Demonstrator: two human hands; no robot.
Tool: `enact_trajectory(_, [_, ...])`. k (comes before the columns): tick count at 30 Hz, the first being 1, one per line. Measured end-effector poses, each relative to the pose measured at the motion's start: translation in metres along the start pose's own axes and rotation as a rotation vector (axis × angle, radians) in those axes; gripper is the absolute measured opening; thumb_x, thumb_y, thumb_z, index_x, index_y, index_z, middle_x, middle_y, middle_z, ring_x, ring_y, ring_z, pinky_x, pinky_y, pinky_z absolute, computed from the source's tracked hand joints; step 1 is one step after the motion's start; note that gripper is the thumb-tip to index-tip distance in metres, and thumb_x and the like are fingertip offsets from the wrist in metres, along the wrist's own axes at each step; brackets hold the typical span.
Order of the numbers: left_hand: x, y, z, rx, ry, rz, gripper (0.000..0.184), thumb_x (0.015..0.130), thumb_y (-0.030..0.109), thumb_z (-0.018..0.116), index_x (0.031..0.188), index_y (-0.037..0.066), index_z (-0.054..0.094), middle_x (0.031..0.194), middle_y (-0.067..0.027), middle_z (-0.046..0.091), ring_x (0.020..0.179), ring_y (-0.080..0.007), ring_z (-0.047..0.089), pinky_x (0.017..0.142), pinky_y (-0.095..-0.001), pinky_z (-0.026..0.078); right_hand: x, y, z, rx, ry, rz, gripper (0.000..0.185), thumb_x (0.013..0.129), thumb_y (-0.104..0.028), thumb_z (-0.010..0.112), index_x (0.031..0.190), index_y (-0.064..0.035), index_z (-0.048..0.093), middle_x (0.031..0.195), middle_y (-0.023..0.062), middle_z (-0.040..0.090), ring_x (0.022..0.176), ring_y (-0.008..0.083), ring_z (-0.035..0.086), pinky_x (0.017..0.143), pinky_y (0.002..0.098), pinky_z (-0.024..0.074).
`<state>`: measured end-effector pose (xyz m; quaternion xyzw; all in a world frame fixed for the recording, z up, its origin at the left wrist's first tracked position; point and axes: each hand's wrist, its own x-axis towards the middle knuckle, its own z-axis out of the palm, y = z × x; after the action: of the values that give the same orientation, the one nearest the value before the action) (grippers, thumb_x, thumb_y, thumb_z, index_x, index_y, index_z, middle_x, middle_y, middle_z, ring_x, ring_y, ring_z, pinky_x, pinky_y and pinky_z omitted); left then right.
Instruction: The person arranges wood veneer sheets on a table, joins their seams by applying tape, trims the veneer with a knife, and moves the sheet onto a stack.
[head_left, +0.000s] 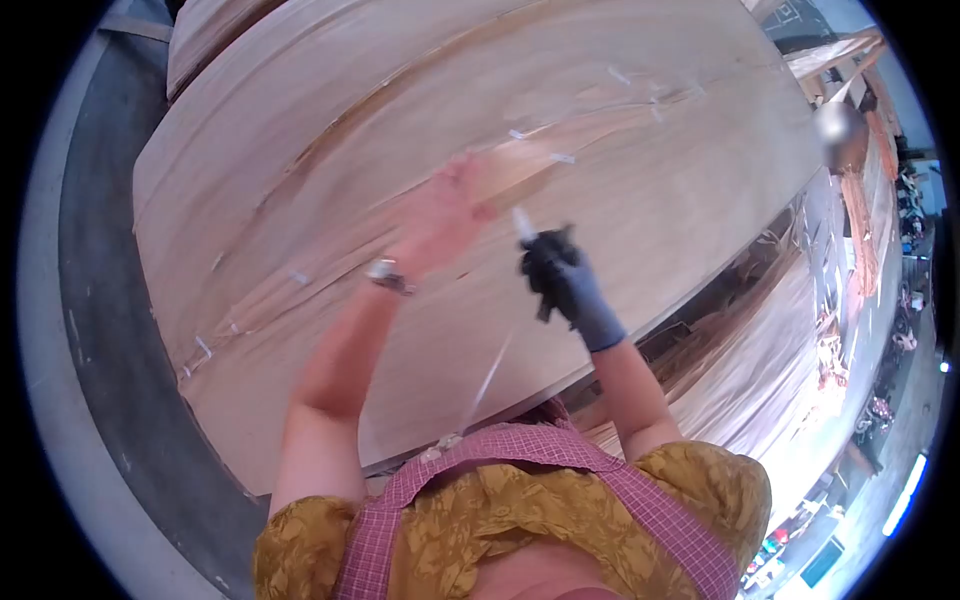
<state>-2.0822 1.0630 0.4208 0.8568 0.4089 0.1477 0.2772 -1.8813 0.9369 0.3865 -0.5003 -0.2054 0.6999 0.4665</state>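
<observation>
A large sheet of pale wood veneer (640, 230) lies below both hands, with a long uneven seam or split across it. Short white tape strips (563, 158) are stuck at several spots along that line. My left hand (440, 215), bare with a watch (388, 274) at the wrist, is over the seam, blurred, thumb and fingers apart and holding nothing visible. To its right, my right hand (560, 275) wears a dark glove with a grey cuff. Its fingers close on a short whitish strip (522, 223), too blurred to identify surely.
A thin white band (488, 380) runs from the apron (530, 445) at my waist onto the sheet. More veneer sheets (740, 370) are stacked at the right, past a dark gap. Grey floor (110, 300) borders the left side. A blurred person (845, 135) is at the far right.
</observation>
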Motion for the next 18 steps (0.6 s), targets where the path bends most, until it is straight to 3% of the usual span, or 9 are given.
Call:
enact_trajectory(2, [0.023, 0.018, 0.049, 0.468, 0.034, 0.125, 0.087, 0.087, 0.052, 0.061, 0.153, 0.010, 0.023, 0.158, -0.0132, 0.021, 0.147, -0.0267, 0.020, 0.118, -0.0469, 0.018, 0.008, -0.018, -0.046, 0.041, 0.122, -0.192, 0.029, 0.097, -0.030, 0.061, 0.108, -0.0026, 0.060, 0.081, 0.0056, 0.063, 0.065, 0.0114, 0.058, 0.058, 0.0241, 0.0485])
enact_trajectory(5, [0.048, 0.014, 0.101, 0.262, 0.002, 0.173, 0.094, 0.083, 0.057, 0.061, 0.153, 0.010, 0.020, 0.160, -0.0117, 0.016, 0.149, -0.0281, 0.008, 0.120, -0.0506, 0.004, 0.015, -0.049, -0.088, 0.158, 0.206, -0.331, 0.026, 0.098, -0.028, 0.060, 0.108, -0.0032, 0.059, 0.073, 0.0010, 0.053, 0.058, 0.0071, 0.046, 0.050, 0.0199, 0.0372])
enact_trajectory(10, [0.062, -0.017, 0.127, 0.296, -0.008, 0.074, 0.101, 0.078, 0.064, 0.060, 0.153, 0.009, 0.021, 0.160, -0.0124, 0.016, 0.150, -0.0270, 0.006, 0.120, -0.0508, 0.000, 0.030, -0.062, -0.110, 0.158, 0.090, -0.356, 0.026, 0.099, -0.027, 0.058, 0.110, -0.0034, 0.060, 0.073, 0.0018, 0.054, 0.055, 0.0054, 0.045, 0.046, 0.0179, 0.0332])
enact_trajectory(14, [0.060, -0.024, 0.127, 0.291, 0.039, 0.110, 0.103, 0.077, 0.064, 0.062, 0.153, 0.007, 0.021, 0.160, -0.0123, 0.016, 0.150, -0.0259, 0.005, 0.120, -0.0503, -0.001, 0.051, -0.055, -0.102, 0.093, 0.104, -0.198, 0.030, 0.098, -0.028, 0.059, 0.115, -0.0027, 0.059, 0.075, 0.0029, 0.059, 0.053, 0.0033, 0.044, 0.045, 0.0177, 0.0318])
enact_trajectory(18, [0.049, -0.031, 0.126, 0.298, 0.003, 0.083, 0.104, 0.076, 0.063, 0.062, 0.152, 0.005, 0.021, 0.160, -0.0121, 0.018, 0.150, -0.0257, 0.008, 0.120, -0.0502, 0.000, 0.067, -0.053, -0.082, 0.006, 0.133, -0.199, 0.031, 0.096, -0.029, 0.062, 0.114, -0.0039, 0.061, 0.077, 0.0029, 0.063, 0.051, 0.0036, 0.043, 0.045, 0.0184, 0.0322])
